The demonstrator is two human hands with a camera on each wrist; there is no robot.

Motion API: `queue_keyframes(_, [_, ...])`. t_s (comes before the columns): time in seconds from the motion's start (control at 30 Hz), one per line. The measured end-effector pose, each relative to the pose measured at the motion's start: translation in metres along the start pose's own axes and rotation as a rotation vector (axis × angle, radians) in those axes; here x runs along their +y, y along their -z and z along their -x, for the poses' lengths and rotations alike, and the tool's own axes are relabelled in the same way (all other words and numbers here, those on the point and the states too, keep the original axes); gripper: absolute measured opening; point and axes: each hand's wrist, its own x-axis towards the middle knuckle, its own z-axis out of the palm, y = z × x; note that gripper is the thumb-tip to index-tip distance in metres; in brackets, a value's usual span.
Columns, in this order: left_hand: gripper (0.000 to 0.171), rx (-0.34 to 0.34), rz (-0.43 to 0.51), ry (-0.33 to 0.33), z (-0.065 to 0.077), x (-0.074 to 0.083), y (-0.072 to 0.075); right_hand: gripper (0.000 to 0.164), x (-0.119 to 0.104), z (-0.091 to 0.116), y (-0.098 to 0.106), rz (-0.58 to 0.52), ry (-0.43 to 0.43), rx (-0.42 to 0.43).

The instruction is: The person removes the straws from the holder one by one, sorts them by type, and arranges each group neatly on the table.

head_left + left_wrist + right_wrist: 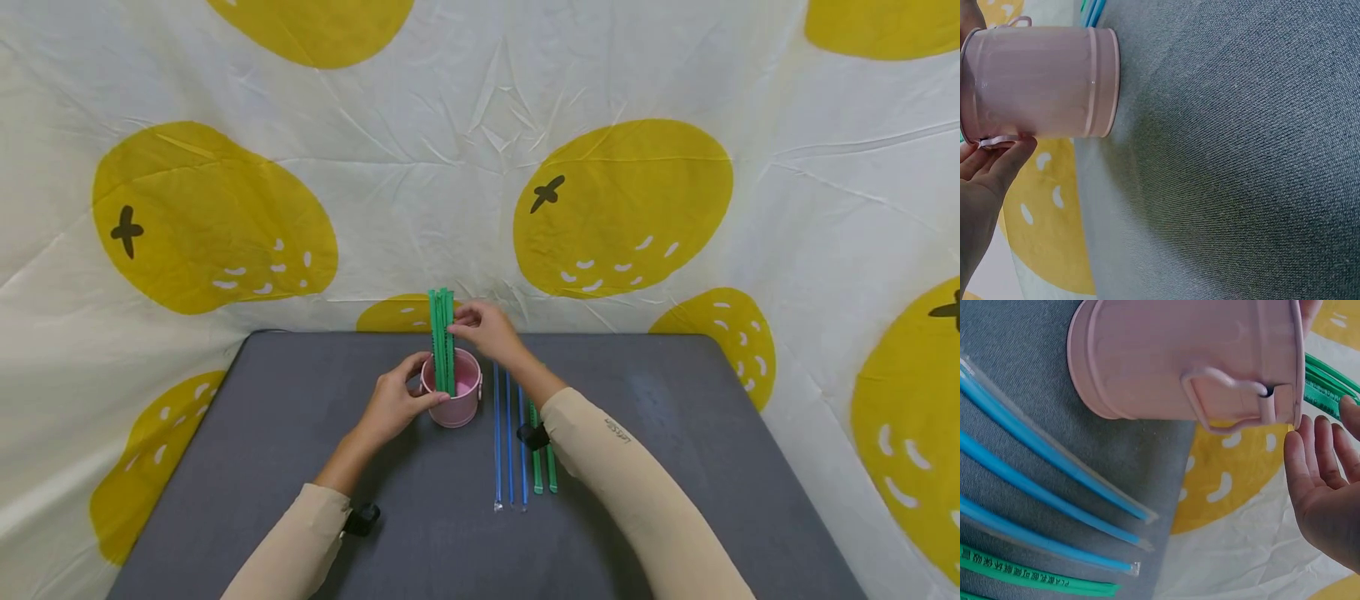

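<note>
A small pink bucket (462,411) with side handles stands near the table's back edge, a bundle of green-wrapped straws (441,342) upright in it. My left hand (393,400) holds the bucket at its left side, thumb across the front rim and fingers behind; in the left wrist view the fingertips lie beside a handle. My right hand (487,329) is beside the upper part of the green straws, thumb right at them. In the right wrist view, its fingers (1327,453) are loosely bent and spread below the bucket's rim, apart from the thumb.
On the dark grey table (637,500), right of the bucket, lie three blue straws (511,450) in clear wrappers and two green-wrapped straws (537,471), partly under my right forearm. A white cloth (435,217) with yellow fruit prints hangs behind the table.
</note>
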Motion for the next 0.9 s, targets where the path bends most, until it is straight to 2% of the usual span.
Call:
queue_keyframes(0.2, [0.078, 0.002, -0.002, -0.002, -0.001, 0.001, -0.001, 0.027, -0.001, -0.002, -0.004, 0.015, 0.009, 0.046])
queue_keyframes(0.4, [0.078, -0.007, 0.002, 0.009, -0.001, 0.001, 0.000, 0.025, -0.003, -0.003, -0.003, 0.004, -0.012, 0.051])
queue_keyframes(0.63, [0.079, -0.002, 0.004, 0.002, -0.001, 0.001, 0.001, 0.024, -0.008, -0.003, 0.003, -0.057, -0.043, 0.055])
queue_keyframes(0.9, [0.080, -0.008, 0.013, 0.001, -0.001, 0.001, 0.000, 0.020, -0.016, -0.002, 0.018, -0.177, -0.060, 0.018])
